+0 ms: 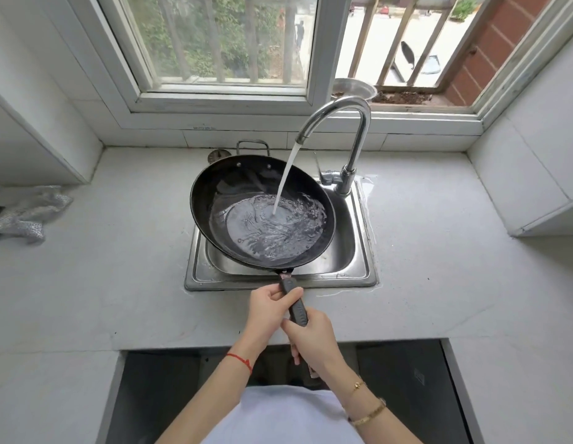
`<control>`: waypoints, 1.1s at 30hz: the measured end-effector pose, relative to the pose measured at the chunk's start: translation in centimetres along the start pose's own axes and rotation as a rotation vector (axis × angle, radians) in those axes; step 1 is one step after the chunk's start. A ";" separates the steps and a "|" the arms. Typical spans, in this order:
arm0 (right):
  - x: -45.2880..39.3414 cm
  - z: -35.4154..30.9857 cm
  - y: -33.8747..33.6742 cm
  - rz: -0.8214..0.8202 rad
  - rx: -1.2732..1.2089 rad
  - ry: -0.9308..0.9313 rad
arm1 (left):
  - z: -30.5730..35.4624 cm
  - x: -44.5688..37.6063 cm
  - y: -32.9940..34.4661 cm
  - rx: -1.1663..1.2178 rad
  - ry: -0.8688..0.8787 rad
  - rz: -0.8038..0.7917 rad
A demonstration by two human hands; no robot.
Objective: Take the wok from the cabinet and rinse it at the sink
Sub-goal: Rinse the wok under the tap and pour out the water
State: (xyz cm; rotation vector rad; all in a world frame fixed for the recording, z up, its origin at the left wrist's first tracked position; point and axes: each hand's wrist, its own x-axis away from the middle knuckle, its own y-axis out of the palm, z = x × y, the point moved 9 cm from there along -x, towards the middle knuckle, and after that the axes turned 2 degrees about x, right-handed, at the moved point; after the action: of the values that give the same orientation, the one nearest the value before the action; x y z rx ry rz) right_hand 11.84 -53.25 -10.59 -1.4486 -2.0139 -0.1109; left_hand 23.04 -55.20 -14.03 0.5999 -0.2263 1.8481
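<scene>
A black wok [227,200] hangs tilted over the steel sink [359,270], with water swirling in its bottom. The curved faucet [352,136] runs a white stream into the wok's middle. Its long dark handle [296,310] points toward me across the counter's front. My left hand [269,309] grips the handle close to the wok. My right hand [314,341] is closed around the handle's near end.
A silver cloth [25,213] lies on the white counter [118,267] at far left. A metal bowl [352,88] sits on the windowsill behind the faucet. A small wire rack [253,145] and round metal item [218,155] stand behind the sink. White cabinets flank both sides.
</scene>
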 end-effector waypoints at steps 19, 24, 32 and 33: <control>0.1 2.5 -1.5 0.092 0.176 -0.012 | -2.3 0.4 2.0 0.082 -0.128 -0.148; -0.1 2.2 -1.4 0.013 0.090 0.016 | -1.7 -0.2 1.2 -0.021 -0.069 -0.061; -0.2 0.7 -1.3 0.007 0.164 -0.008 | -1.6 -0.3 0.9 0.065 -0.103 -0.043; -0.2 0.7 -1.3 0.020 0.186 -0.007 | -1.7 -0.3 0.9 0.087 -0.117 -0.056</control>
State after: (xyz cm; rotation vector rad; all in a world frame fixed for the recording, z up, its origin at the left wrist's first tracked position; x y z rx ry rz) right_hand 10.37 -53.62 -10.89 -1.3530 -1.9579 0.0879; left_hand 21.73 -54.99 -15.51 0.7685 -0.2054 1.7772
